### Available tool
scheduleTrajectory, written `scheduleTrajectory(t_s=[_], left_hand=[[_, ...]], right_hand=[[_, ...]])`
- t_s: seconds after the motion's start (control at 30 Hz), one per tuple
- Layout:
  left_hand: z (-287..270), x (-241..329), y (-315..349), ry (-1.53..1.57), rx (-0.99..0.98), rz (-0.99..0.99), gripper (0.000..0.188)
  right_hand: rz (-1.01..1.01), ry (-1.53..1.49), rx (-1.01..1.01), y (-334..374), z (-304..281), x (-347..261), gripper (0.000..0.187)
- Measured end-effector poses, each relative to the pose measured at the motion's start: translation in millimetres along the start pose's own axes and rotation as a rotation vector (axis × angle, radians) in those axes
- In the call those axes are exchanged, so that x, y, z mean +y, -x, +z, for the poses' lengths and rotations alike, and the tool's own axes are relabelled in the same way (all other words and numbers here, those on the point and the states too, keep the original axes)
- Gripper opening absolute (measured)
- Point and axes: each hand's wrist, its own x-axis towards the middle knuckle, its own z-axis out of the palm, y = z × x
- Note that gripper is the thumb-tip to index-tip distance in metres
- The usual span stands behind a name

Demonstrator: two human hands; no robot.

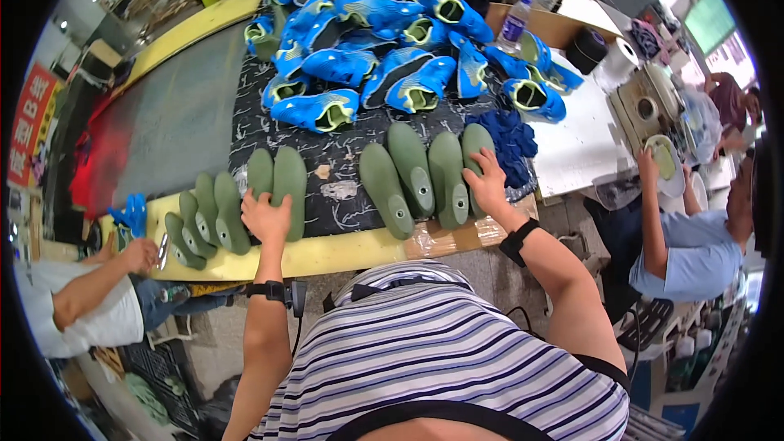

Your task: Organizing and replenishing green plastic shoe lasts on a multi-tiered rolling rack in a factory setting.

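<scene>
Green shoe lasts stand in two groups along the near edge of the table. My left hand is closed over the near end of one last, its thumb against the neighbouring last. On the right, my right hand has its fingers curled over the near part of the rightmost last, which hides that end. Three more lasts lean beside it, among them a wide one and an outer one. Several smaller lasts lie left of my left hand.
Blue shoes are heaped across the table's far half, near a plastic bottle. Dark blue cloth lies beyond my right hand. A person's hand holds a metal tool at left; another person sits at right beside a machine.
</scene>
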Motion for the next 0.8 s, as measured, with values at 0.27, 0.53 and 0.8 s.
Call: scheduleTrajectory(t_s=[0.27, 0.53, 0.8], left_hand=[[0.1, 7.4, 9.5, 0.010, -0.028, -0.036, 0.044], [-1.1, 1.4, 12.9, 0.007, -0.011, -0.043, 0.043], [-1.7, 7.7, 7.0, 0.025, -0.006, -0.021, 0.042]], right_hand=[[0.072, -0.001, -0.012, 16.0, -6.6, 2.1, 0.047], [0.059, -0.058, -0.069, 8.3, -17.1, -1.6, 0.048], [0.100, 0.192, 0.354, -106.6, -89.8, 97.0, 0.075]])
